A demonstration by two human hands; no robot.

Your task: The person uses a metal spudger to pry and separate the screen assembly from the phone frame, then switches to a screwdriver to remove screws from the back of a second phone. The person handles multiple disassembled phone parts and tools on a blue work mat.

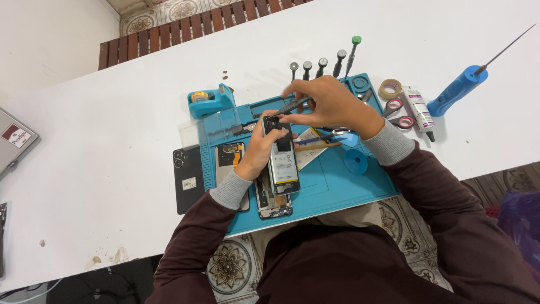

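Over the blue work mat [337, 186], the left hand [256, 155] has the opened phone [281, 157] lifted a little, fingers wrapped round its left edge and thumb against the side, so the handset is pinched firmly with its inner side facing up. Its long axis runs almost straight away from the person, the camera end farthest off and tipped slightly left. The right hand [332, 104] hovers just beyond that far end, fingers pressed together round a thin dark screwdriver [295, 106], which lies nearly crosswise to the phone, handle buried in the hand and tip pointing left and down to the top corner of the handset, touching or very nearly so (I can't make out the contact from here). So the working point sits at the far left corner of the phone, directly under the right fingertips, while the left hand steadies from below and beside. On the mat under the phone lies a second opened frame [274, 201] and, left of it, a dark back cover [188, 177] resting on the white table [101, 157]. A row of spare screwdrivers [323, 66] stands along the mat's far edge, with a blue tape dispenser [211, 102] to the left.
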